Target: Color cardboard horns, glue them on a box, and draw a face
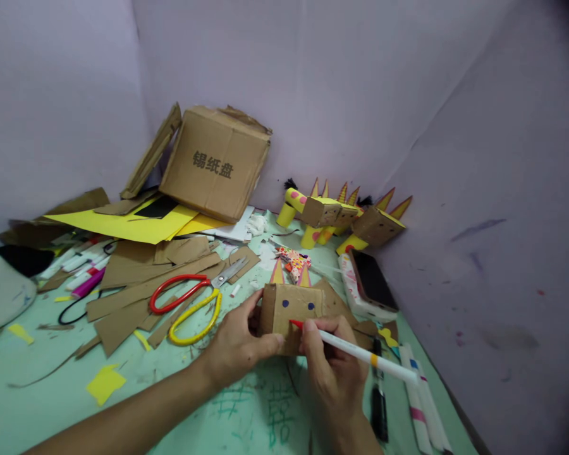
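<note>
A small cardboard box head (298, 301) with two blue dot eyes and pointed yellow-and-pink ears stands near the middle of the table. My left hand (239, 341) grips its left side, thumb across the lower front. My right hand (334, 366) holds a white marker (355, 351) with a red tip, and that tip meets the box front below the eyes. The right fingers rest close to the box's lower right part. Scissors (196, 300) with one red and one yellow handle lie open to the left of the box.
Cardboard scraps (123, 265), yellow sheets (123, 221) and a large carton (215, 161) occupy the back left. Finished-looking cardboard animals (329, 215) stand at the back right. A phone (372, 278) on a white box, a black marker (378, 404) and white markers (420, 404) lie right.
</note>
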Motion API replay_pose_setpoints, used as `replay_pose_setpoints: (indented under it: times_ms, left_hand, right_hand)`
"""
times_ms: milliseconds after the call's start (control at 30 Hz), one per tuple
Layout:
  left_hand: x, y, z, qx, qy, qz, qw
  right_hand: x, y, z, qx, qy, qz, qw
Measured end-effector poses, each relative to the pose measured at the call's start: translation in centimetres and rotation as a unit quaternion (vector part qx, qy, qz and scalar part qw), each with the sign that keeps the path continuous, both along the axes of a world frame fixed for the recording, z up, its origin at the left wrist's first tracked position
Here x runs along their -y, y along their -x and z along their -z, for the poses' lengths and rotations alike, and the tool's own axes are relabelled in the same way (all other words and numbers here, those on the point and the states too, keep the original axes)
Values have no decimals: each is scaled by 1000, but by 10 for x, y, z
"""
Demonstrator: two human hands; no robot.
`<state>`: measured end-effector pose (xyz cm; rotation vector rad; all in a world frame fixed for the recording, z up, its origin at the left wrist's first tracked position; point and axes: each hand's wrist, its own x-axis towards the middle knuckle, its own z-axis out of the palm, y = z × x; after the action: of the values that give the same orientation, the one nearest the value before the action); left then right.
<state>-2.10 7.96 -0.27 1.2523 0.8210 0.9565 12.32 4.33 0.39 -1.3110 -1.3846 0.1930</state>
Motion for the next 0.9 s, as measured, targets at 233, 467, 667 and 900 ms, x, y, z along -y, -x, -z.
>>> replay_pose_setpoints:
  times_ms: [233,467,667,900]
  left_hand:
    - [-1,1,1,-4,-8,-3,1000]
    - [-1,1,5,-13,-17,-9,1000]
    - [0,0,4,-10,-9,-10,1000]
    - [-1,0,5,-10,-7,-11,1000]
  right_hand:
    - [0,-1,2,-5,8,-20,1000]
    - [0,0,1,10,-9,-39,999]
    - [0,1,-1,9,-16,-42,999]
    - [1,-1,-2,-3,-1,-65,998]
